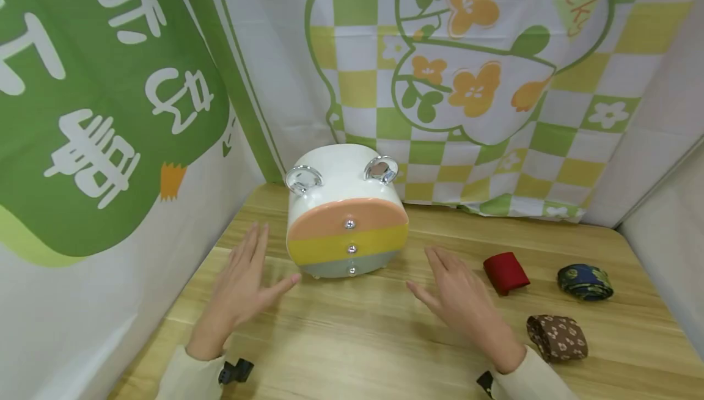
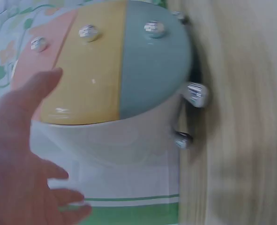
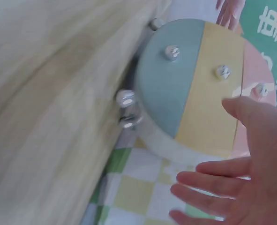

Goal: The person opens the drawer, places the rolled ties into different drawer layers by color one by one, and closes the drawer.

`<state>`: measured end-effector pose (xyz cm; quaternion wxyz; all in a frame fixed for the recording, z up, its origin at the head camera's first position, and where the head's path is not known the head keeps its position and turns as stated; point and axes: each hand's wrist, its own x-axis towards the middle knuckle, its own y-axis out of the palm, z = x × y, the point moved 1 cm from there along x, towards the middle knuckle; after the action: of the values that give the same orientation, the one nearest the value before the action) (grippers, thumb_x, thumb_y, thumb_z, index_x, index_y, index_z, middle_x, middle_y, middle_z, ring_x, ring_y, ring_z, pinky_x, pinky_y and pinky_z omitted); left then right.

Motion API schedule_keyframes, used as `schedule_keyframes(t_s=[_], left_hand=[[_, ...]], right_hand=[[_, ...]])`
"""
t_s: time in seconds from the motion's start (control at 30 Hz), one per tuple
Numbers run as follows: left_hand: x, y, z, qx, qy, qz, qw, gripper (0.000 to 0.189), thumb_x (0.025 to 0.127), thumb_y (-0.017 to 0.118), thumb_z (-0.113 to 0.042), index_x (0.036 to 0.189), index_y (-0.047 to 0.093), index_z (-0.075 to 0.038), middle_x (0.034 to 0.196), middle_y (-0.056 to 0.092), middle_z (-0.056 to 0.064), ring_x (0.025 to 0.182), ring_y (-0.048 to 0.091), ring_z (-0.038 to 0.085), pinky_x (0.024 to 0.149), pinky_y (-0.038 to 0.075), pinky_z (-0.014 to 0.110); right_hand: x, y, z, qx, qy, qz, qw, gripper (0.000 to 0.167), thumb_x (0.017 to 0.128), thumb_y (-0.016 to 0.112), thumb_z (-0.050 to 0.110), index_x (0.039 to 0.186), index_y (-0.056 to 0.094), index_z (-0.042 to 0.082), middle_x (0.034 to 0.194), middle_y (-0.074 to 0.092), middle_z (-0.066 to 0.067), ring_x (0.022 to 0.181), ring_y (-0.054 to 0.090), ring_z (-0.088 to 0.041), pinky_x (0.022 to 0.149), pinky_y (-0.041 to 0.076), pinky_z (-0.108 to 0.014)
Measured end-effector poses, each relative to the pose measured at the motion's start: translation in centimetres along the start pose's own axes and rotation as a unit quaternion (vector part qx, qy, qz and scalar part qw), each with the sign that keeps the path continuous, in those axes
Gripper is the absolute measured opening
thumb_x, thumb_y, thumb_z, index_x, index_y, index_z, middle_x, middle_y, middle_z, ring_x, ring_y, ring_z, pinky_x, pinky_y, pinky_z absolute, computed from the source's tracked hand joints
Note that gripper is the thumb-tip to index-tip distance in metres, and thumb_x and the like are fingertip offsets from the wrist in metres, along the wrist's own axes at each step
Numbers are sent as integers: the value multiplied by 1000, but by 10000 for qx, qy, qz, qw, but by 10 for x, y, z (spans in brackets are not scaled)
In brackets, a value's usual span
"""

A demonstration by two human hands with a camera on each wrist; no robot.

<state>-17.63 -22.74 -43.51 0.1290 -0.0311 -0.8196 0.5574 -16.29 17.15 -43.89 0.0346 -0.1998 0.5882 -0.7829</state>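
Your left hand (image 1: 242,287) and right hand (image 1: 456,296) hovered flat-fingered, each grip holding nothing, either side of the drawer box (image 1: 346,217) standing on the counter (image 1: 352,339); closing evenly on both flanks looked wisest.

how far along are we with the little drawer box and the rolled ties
Nothing looks done: all three drawers of the drawer box are closed. In hand: left hand and right hand hover open either side of it, touching nothing. Left: the red tie, blue tie and brown tie lie on the table.
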Motion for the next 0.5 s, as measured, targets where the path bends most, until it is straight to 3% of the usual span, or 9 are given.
schedule_keyframes(t_s=[0.1, 0.2, 0.33, 0.5], left_hand=[[9, -5, -1, -501, 163, 45, 9986, 119, 94, 66, -70, 171, -4, -12, 179, -3, 12, 164, 11, 46, 130, 19, 70], [21, -9, -1, -1028, 263, -32, 9944, 121, 91, 75, -64, 171, 0, -12, 179, 3, 13, 163, 15, 48, 129, 22, 71], [37, -11, -1, -1578, 417, -320, 9861, 121, 86, 85, -51, 171, 9, -12, 177, 17, 18, 160, 22, 50, 126, 27, 73], [50, -9, -3, -1928, 554, -553, 9781, 121, 82, 90, -45, 171, 14, -17, 176, 22, 16, 160, 24, 49, 123, 28, 77]], right_hand=[[10, -7, 15, 323, 43, -566, 9979, 68, 95, 76, 50, 138, 65, -1, 130, 72, -21, 113, 73, -40, 85, 66, -55], [21, -13, 33, 656, -112, -1095, 9918, 54, 91, 83, 44, 123, 73, 1, 110, 79, -14, 96, 77, -32, 75, 67, -48], [38, -20, 56, 959, -511, -1565, 9817, 42, 87, 86, 38, 108, 75, 4, 95, 79, -8, 84, 76, -23, 71, 65, -38], [55, -23, 79, 999, -906, -1835, 9737, 36, 85, 88, 37, 91, 69, 6, 81, 72, -3, 69, 65, -14, 61, 56, -26]])
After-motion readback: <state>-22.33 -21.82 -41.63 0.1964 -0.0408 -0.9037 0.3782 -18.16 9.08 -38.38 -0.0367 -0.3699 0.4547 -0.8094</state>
